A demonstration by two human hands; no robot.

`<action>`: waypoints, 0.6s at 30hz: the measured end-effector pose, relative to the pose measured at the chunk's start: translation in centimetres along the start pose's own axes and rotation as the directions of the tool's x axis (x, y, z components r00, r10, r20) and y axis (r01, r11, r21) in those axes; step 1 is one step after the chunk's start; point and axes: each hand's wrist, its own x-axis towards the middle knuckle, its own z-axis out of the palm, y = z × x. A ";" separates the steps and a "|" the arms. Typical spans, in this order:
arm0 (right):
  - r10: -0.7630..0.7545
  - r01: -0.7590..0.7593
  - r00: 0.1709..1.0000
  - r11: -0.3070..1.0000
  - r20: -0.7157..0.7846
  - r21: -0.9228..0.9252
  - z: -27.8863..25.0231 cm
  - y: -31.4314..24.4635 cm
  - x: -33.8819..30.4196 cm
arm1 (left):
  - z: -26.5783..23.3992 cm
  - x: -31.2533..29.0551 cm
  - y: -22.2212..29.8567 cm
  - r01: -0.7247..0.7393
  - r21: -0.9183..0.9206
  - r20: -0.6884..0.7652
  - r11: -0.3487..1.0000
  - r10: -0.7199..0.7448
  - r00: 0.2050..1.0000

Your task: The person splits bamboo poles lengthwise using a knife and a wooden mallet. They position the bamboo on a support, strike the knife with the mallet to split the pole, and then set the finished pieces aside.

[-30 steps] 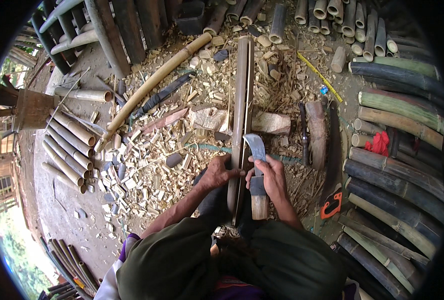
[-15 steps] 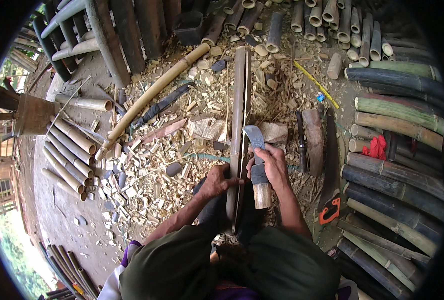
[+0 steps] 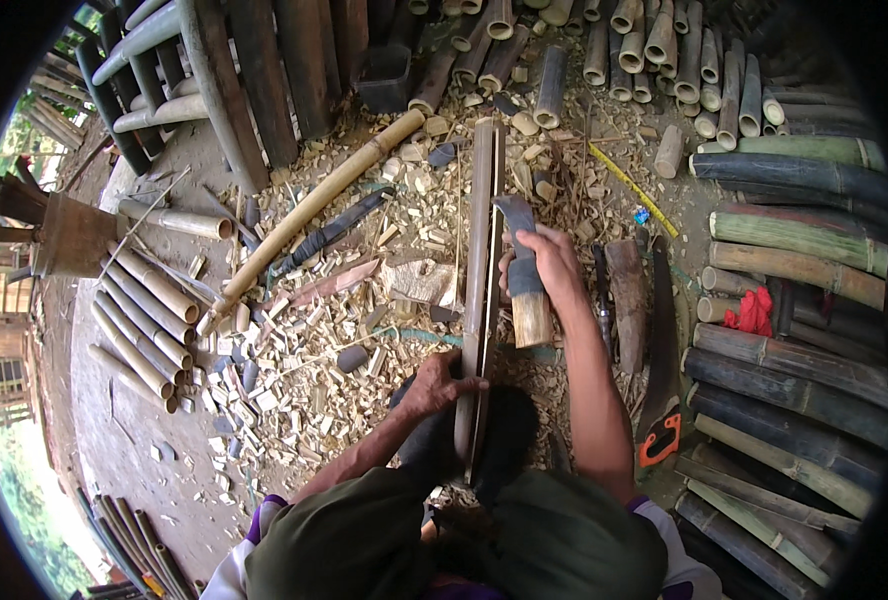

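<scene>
A long brown bamboo piece (image 3: 478, 250) points away from me, its near end between my knees. A narrow strip with a pale edge runs along its right side, apparently split from it. My left hand (image 3: 439, 385) is closed around the near part of the bamboo, thumb across it. In my right hand (image 3: 556, 268) is a broad chopping knife (image 3: 532, 318), its wooden handle end pointing toward me. Black wrapping covers its upper handle, and its dark blade lies beside the bamboo's right edge; whether they touch I cannot tell.
A wood block (image 3: 419, 281) lies under the bamboo among wood chips. To the right are an orange-handled saw (image 3: 658, 437), a red cloth (image 3: 751, 311) and bamboo poles (image 3: 794, 356). A yellow measuring tape (image 3: 632, 188) lies farther off. Cut bamboo tubes (image 3: 144, 311) lie left, near a long pole (image 3: 319, 210).
My right hand has moved the knife away from me along the bamboo, and my right arm is more stretched out. My left hand keeps its hold on the bamboo.
</scene>
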 end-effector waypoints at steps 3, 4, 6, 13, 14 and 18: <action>0.011 -0.013 0.999 0.997 -0.037 -0.075 0.4 -2.3 2.8 | 0.0 0.0 0.0 -0.036 -0.023 -0.012 0.999 0.036 0.999; -0.006 0.003 1.000 0.995 -0.021 -0.102 0.6 -3.3 3.3 | 0.0 0.0 0.3 -0.041 -0.034 -0.011 0.999 0.041 0.999; -0.064 0.048 0.994 0.985 -0.089 -0.167 0.3 -4.8 5.3 | 0.3 0.0 -0.1 -0.038 -0.043 -0.015 0.998 0.038 0.999; -0.039 0.033 0.997 0.995 -0.063 -0.096 -0.8 -9.4 8.0 | -0.2 0.2 0.8 0.043 -0.090 0.072 0.995 -0.036 0.997; -0.063 0.062 0.997 0.998 -0.047 -0.022 -0.8 -8.5 6.4 | -0.4 0.2 1.1 0.037 -0.114 0.068 0.993 -0.029 0.997; -0.002 0.001 1.000 0.998 0.017 0.062 0.2 -3.7 -6.3 | 0.2 0.4 0.9 -0.013 -0.091 0.007 0.996 0.014 1.000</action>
